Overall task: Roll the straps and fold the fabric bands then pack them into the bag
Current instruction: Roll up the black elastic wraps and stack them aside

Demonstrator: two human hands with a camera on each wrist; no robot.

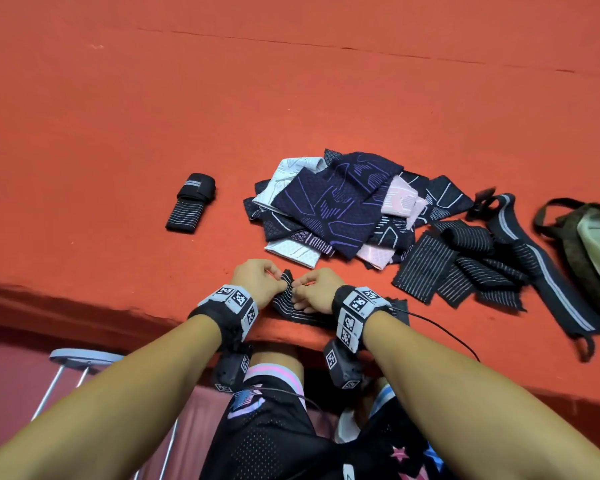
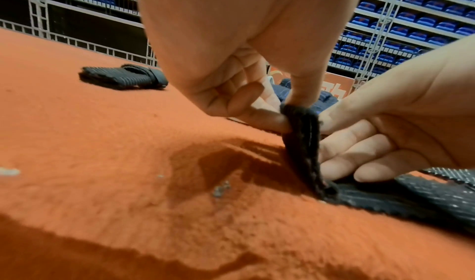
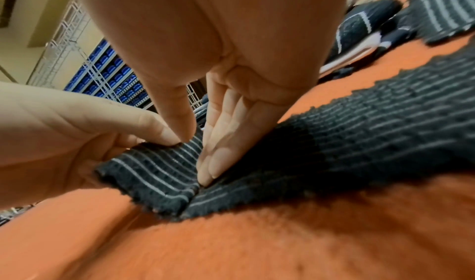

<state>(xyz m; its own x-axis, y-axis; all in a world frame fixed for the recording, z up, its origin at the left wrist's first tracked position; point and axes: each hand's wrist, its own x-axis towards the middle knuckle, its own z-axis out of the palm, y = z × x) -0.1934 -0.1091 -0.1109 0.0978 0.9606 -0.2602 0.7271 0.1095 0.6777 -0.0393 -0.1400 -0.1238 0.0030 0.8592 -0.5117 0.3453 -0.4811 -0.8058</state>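
Now both hands work on the black elastic strap with thin grey stripes [image 1: 284, 306] at the near edge of the orange felt surface [image 1: 118, 133]. The left hand [image 1: 257, 284] and right hand [image 1: 317, 289] pinch its folded end. Far right lies the olive-green fabric bag [image 1: 589, 237]; its inside cannot be seen.

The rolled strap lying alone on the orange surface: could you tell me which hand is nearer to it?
Left. The left hand sits below and right of the rolled strap, pinching the striped strap being worked; the right hand is farther right, on the same strap.
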